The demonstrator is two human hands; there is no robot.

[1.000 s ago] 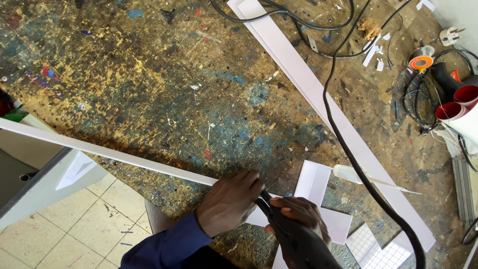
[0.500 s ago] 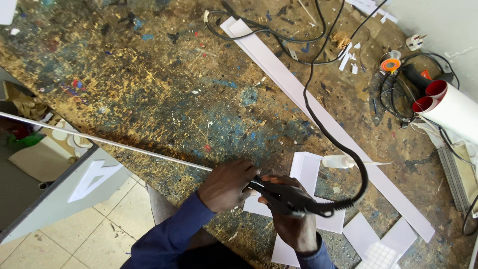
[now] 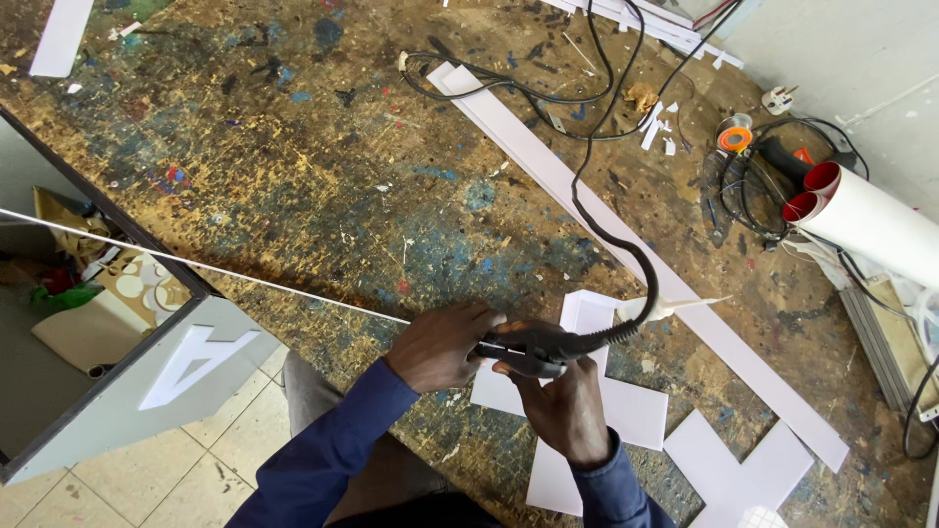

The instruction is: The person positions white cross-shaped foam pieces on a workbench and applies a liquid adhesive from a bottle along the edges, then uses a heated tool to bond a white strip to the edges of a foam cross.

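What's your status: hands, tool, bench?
Right hand grips black corded tool. Left hand pins thin white strip. White cutouts underneath.

the left hand (image 3: 442, 344) hides the thin white strip's (image 3: 205, 264) near end; the black tool's (image 3: 533, 349) tip is hidden too.

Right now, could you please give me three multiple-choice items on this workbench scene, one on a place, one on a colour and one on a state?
1. Where does the long white flat strip lie?
A. Diagonally across the paint-stained wooden bench
B. On the tiled floor
C. Rolled up inside a tube

2. What colour is the inside of the white tubes at the right edge?
A. Blue
B. Red
C. Green

3. What is the right hand doing?
A. Resting flat and empty
B. Gripping the black corded hand tool
C. Holding a cup

Answers: 1 A, the strip runs across the benchtop; 2 B, the tube mouths show red; 3 B, its fingers wrap the tool, beside the left hand.
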